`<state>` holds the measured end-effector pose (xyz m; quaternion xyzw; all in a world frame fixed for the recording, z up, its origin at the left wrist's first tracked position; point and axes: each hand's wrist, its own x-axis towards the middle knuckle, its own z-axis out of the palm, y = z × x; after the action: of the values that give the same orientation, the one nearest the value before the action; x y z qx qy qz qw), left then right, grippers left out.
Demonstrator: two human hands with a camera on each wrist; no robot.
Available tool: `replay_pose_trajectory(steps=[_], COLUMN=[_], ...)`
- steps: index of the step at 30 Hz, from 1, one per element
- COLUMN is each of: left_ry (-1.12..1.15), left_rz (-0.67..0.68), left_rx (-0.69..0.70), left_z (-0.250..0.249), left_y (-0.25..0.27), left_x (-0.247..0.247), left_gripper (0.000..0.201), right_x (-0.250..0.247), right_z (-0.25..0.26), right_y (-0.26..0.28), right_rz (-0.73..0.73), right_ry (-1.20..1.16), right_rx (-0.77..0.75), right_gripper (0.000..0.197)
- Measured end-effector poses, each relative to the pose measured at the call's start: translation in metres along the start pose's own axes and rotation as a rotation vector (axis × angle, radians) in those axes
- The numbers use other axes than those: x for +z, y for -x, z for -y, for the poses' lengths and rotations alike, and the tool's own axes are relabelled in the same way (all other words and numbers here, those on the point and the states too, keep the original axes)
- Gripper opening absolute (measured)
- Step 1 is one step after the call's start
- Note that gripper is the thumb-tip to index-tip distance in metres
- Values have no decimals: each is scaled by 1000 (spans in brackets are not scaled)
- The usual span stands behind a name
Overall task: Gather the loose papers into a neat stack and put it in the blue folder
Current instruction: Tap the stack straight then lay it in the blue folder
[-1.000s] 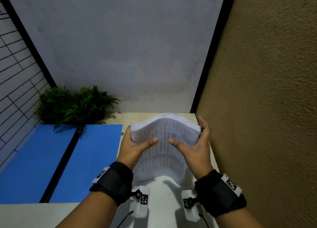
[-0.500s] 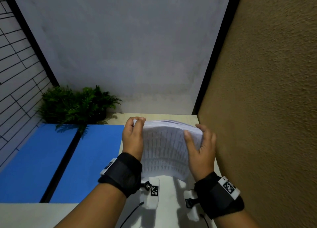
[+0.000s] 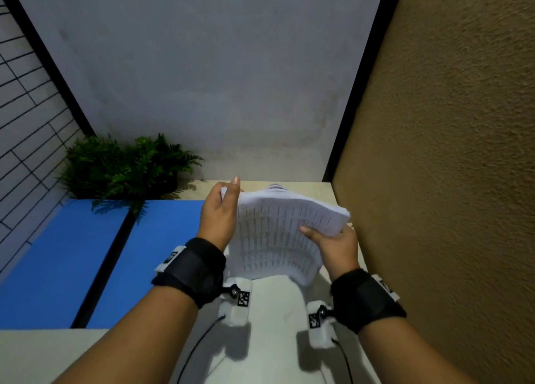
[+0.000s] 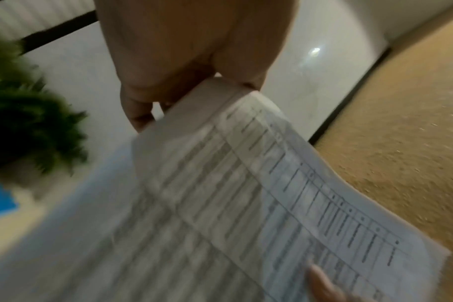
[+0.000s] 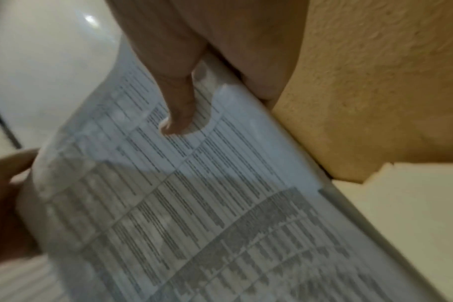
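Left hand (image 3: 217,216) and right hand (image 3: 335,246) each pinch the bowed paper stack (image 3: 278,233).

This looks like a small office or study corner rather than a kitchen or workshop. A pale wooden bench (image 3: 292,184) fits into a narrow nook, with a plain grey wall (image 3: 220,74) at 12 o'clock, a rough tan textured wall (image 3: 451,152) at 3 o'clock and a white tiled wall (image 3: 26,117) at 9 o'clock. A green potted fern (image 3: 124,166) sits at 11 o'clock, and an open blue folder (image 3: 72,253) lies at 9 o'clock. Printed sheets of tabulated text (image 3: 278,239) in the middle point to desk paperwork.
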<state>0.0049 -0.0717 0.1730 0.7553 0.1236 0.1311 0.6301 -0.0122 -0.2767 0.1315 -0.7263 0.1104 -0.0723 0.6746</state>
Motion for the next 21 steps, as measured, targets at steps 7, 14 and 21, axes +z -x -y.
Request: replay_pose_trajectory(steps=[7, 14, 21], left_ry=[-798, -364, 105], left_rz=[258, 381, 172], left_rx=[588, 163, -86], left_z=[-47, -18, 23], left_y=[-3, 10, 13], left_x=[-23, -16, -51], left_gripper=[72, 19, 20], right_x=[9, 7, -70], right_z=[39, 42, -4], right_y=[1, 2, -21], right_rz=[156, 271, 78], right_ry=[128, 405, 521], right_rx=[-230, -323, -63], right_gripper=[22, 17, 33])
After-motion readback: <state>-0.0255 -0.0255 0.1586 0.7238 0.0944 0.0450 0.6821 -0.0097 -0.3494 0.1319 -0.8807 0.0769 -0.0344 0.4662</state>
